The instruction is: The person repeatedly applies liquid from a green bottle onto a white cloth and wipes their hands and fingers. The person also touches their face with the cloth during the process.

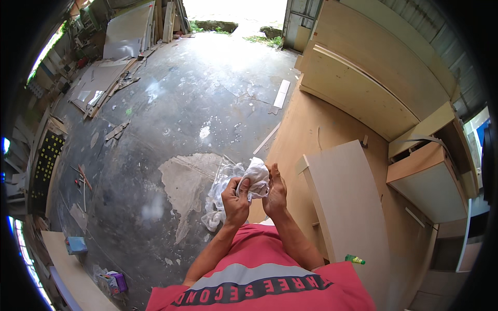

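A crumpled white cloth is bunched up in front of my body. My left hand grips it, with the thumb pressed on its near side. Beside the cloth's right edge is my right hand, its fingers stretched out and its palm turned toward the cloth. Whether that palm touches the cloth I cannot tell. A wrinkled clear plastic sheet or bag shows to the left of and beyond my left hand, and the hand hides part of it.
To my right, a pale board rests on a broad wooden panel, with a green bottle nearby. Wooden cabinet parts stand farther right. A blue box, a purple box and scrap boards lie leftward on the concrete floor.
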`<state>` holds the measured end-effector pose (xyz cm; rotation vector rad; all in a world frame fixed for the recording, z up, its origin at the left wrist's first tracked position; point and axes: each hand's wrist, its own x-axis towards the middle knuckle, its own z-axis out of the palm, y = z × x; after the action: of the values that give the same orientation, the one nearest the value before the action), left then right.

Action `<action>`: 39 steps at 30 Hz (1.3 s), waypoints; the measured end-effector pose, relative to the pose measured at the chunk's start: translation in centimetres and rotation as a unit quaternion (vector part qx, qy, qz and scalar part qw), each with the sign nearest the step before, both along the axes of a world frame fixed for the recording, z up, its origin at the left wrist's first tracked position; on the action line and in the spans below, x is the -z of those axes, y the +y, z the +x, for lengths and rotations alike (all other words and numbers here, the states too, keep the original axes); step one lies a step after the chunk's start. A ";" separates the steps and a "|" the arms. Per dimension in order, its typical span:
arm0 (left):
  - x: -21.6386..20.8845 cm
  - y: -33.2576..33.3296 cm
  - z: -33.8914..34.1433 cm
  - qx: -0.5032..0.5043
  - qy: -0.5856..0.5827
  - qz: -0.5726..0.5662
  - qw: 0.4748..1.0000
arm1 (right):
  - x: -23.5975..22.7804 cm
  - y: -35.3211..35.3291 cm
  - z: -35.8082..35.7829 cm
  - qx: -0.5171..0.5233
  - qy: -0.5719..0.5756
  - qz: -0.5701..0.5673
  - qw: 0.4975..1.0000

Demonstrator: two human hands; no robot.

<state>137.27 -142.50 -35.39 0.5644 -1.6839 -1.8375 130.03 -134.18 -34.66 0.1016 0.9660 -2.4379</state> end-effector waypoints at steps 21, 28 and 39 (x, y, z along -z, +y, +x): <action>0.5 1.8 -0.7 0.144 -0.041 -0.057 0.987 | -0.3 1.9 0.4 0.123 0.058 0.099 0.986; 1.3 2.3 -0.8 0.141 0.031 -0.188 0.971 | 2.6 2.1 0.5 0.154 0.096 0.152 0.972; 1.2 2.6 -0.5 0.104 0.016 -0.196 0.975 | 1.9 3.6 -2.4 0.091 -0.074 0.087 0.989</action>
<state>136.72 -139.91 -36.63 0.1968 -2.0766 -1.5710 127.66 -130.57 -36.53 0.4438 1.1441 -2.4625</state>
